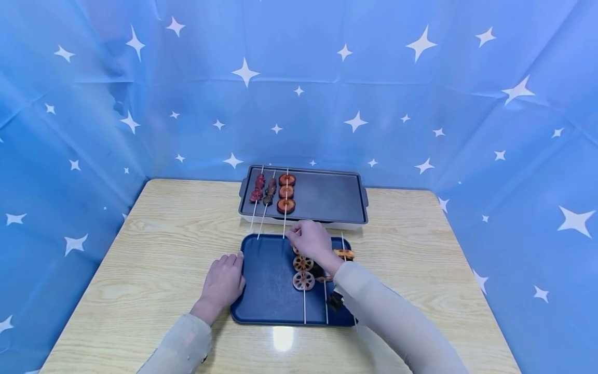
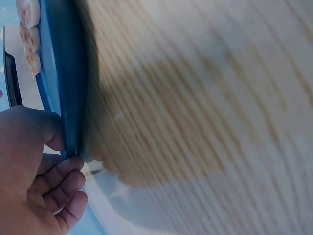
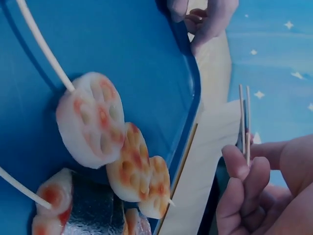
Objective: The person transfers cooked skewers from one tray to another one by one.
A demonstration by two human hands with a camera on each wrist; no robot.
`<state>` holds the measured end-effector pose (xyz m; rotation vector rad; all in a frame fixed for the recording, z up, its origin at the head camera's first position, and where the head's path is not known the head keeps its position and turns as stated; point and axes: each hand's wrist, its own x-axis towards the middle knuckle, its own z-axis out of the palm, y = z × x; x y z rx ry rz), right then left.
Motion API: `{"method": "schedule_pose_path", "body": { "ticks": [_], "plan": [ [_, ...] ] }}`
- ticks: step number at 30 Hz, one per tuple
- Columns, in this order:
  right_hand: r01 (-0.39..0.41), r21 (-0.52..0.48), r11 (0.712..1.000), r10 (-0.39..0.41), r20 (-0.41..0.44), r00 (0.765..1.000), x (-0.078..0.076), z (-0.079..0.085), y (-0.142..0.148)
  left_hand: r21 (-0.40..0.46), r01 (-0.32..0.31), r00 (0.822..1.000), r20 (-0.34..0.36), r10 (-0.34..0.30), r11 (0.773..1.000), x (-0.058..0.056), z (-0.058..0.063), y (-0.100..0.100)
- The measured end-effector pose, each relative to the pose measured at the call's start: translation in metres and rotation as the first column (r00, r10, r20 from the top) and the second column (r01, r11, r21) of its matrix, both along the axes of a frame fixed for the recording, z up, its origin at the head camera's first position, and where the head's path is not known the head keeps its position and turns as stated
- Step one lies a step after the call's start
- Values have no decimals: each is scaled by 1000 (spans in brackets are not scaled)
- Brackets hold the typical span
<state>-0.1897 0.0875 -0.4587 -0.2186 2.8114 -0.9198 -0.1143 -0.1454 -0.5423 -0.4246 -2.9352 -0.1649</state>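
With 6 o'clock at the person's side, a pale wood-grain tabletop [image 1: 173, 234] stands inside a creased blue cloth backdrop [image 1: 299, 109] printed with white four-pointed stars. A flat, dark rectangular griddle [image 1: 327, 195] sits at 12 o'clock; a smooth, round-cornered blue tray [image 1: 263, 291] lies at its 6 o'clock side. The right hand [image 1: 310, 240], at the tray's 1 o'clock, has its grip pinched on the round-slice skewer [image 1: 286, 191] by its thin stick; three glossy reddish-brown discs rest in the griddle's 9 o'clock half. The left hand [image 1: 223, 280] grips the tray's 9 o'clock rim. A lotus-root skewer [image 1: 303, 281], pale perforated discs, occupies the tray's 3 o'clock half.
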Motion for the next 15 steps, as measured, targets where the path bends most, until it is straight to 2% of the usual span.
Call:
{"method": "schedule_pose_path", "body": {
  "ticks": [5,15],
  "plan": [
    [8,11,1000,-7,-21,1000,-6,-1,-4,-1,-1,1000,-10,1,1000,0,0,0],
    [10,-17,1000,-10,23,1000,-12,-3,-10,5,1,1000,-31,-1,1000,0,-2,0]
  ]
}}
